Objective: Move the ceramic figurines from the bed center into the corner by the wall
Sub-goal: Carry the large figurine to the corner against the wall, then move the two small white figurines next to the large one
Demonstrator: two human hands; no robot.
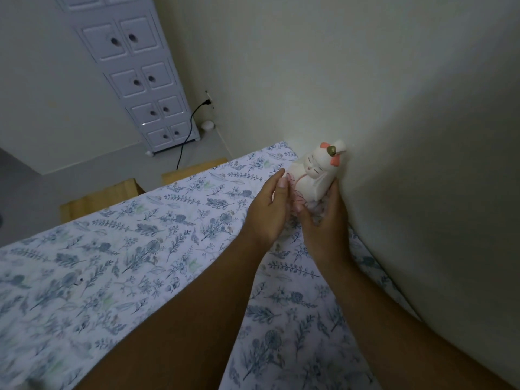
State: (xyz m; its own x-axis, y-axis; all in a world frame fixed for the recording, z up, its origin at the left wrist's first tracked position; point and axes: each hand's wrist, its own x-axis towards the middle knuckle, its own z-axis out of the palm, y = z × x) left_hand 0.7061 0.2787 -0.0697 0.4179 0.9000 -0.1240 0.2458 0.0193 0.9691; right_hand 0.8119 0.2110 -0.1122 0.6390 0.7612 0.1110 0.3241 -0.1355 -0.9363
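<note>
White glazed ceramic figurine with a coral bow and gold bell sits at the far corner of the bed with the blue floral sheet, its head touching the cream wall. Your right hand cups its base and back, fingers wrapped around it; your left hand steadies the front with fingers loosely spread. Settle it upright on the soft sheet, check that it does not rock, then ease both hands away slowly.
</note>
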